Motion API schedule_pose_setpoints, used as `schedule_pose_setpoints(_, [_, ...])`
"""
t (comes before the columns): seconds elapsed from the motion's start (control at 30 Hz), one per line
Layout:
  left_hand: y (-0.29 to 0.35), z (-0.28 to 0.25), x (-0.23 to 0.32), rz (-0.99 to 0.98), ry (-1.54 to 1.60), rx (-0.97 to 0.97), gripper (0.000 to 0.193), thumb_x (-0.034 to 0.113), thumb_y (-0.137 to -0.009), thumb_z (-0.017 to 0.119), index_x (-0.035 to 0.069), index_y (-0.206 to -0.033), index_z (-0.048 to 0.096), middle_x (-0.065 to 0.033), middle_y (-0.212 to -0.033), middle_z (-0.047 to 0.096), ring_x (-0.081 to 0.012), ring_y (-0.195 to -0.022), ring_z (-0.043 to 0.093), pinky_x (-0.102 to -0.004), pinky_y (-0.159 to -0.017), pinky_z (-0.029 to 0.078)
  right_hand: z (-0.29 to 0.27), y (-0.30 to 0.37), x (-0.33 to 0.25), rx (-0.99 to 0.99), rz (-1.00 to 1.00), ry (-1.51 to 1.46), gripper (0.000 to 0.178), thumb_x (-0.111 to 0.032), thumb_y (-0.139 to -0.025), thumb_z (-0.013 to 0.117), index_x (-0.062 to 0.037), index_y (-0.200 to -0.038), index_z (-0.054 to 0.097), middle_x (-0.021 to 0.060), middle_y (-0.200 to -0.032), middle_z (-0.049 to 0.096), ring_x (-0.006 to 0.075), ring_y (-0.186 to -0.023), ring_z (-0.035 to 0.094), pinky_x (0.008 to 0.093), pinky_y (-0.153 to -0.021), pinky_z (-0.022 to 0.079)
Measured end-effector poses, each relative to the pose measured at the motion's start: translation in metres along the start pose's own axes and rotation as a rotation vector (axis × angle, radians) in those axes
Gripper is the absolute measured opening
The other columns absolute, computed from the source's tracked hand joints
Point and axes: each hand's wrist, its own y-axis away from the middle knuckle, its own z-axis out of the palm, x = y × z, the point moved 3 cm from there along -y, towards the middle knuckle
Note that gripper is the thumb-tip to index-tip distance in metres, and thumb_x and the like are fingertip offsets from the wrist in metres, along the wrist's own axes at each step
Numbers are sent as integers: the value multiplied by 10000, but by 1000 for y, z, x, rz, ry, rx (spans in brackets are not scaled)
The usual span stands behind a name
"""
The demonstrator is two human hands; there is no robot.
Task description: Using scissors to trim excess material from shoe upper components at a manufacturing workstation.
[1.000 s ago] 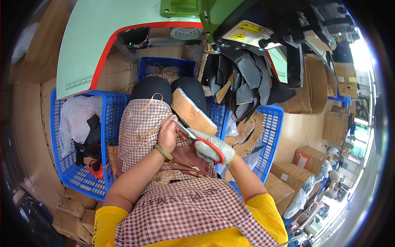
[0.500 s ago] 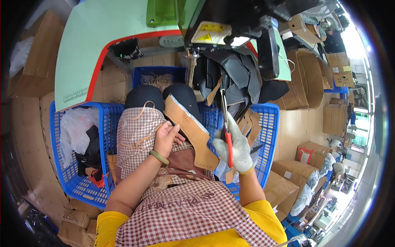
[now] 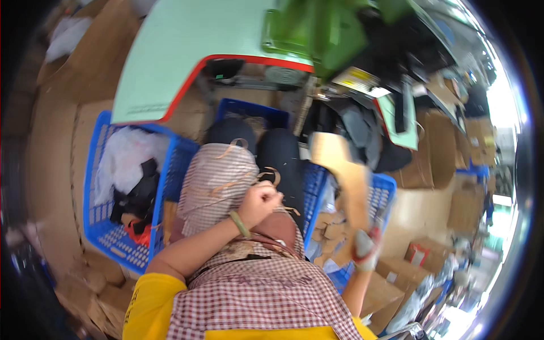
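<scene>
My bare left hand [image 3: 262,203] is closed in a fist over my lap, beside a thin tan curled offcut [image 3: 275,174]; what it holds, if anything, is hidden. My gloved right hand [image 3: 365,250], smeared by motion, is at the right-hand basket with red-handled scissors [image 3: 375,232] in its grip. A long tan leather-like piece [image 3: 356,192], wide at its far end, stands over that basket, its near end against the glove. Whether the fingers also pinch this piece is too blurred to tell.
Blue baskets stand at my left [image 3: 161,187] and right [image 3: 385,182]; the right one holds several tan pieces [image 3: 328,229]. Ahead are a pale green table [image 3: 170,62] with a red edge, a green and black machine [image 3: 317,42], and dark sheets [image 3: 360,127]. Cardboard boxes [image 3: 425,147] stand right.
The tan piece has gone from my lap and left hand to above the right basket. My right hand has moved right and nearer my body. My left hand has closed. The view has shifted.
</scene>
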Motion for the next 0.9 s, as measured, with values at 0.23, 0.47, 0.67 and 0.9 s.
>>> schedule_pose_setpoints(0.23, [20, -75, 46, 240, -144, 288, 343, 5, -800, 648, 31, -600, 370, -75, -615, 406, -176, -513, 394, -323, -488, 328, -148, -10, 24, 319, -35, 534, 465, -234, -836, 637, -50, -1247, 524, 72, -842, 594, 209, -736, 568, 400, -569, 480])
schedule_pose_setpoints(0.47, [118, -303, -81, -190, -778, 899, 140, 126, -844, 639, 5, -830, 569, -141, -707, 642, -220, -630, 638, -334, -596, 499, -142, -45, 40, 486, 57, 607, 209, -202, -806, 593, -71, -959, 536, 25, -697, 486, 81, -528, 414, 270, -435, 378])
schedule_pose_setpoints(0.67, [249, -358, -213, -1286, -998, 239, 447, 188, -794, 650, 126, -1222, 540, -141, -1273, 530, -341, -1203, 516, -467, -973, 455, -53, -58, 13, 335, -132, 593, 303, -75, -810, 586, -59, -1100, 497, 2, -741, 494, 81, -503, 419, 225, -407, 329])
schedule_pose_setpoints(0.9, [228, -361, -231, -1119, -1214, 312, 448, 129, -784, 658, 116, -1213, 530, -96, -1255, 514, -289, -1232, 478, -430, -937, 462, -5, -44, -1, 265, -132, 739, 248, -122, -858, 610, -75, -1081, 511, -7, -680, 490, 79, -514, 446, 222, -423, 372])
